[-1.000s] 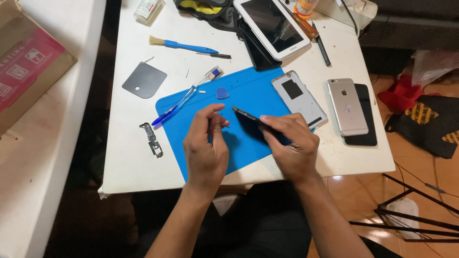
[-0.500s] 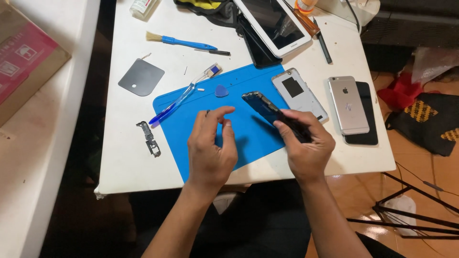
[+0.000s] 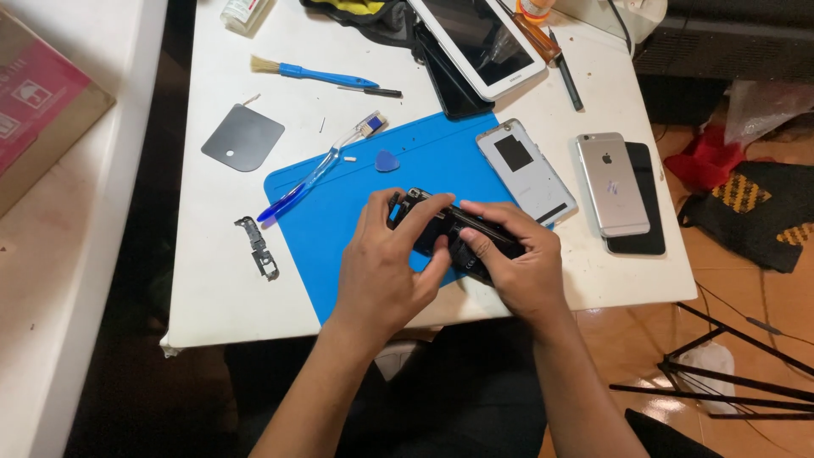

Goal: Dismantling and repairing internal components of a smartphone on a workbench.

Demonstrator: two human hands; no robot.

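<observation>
Both hands, left (image 3: 381, 271) & right (image 3: 517, 271), fingers clamped on dark phone body (image 3: 449, 233) over blue mat (image 3: 339, 220); mid-disassembly, next move prob needs careful prying

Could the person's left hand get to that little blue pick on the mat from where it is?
Probably yes. The blue pick lies bare on the blue mat, just beyond the left hand, with nothing between them. But that hand and the right hand both grip the dark phone, so it must let go first.

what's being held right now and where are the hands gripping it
A black opened phone, held above the blue mat: left hand grips its upper-left end, right hand its lower-right end.
</observation>
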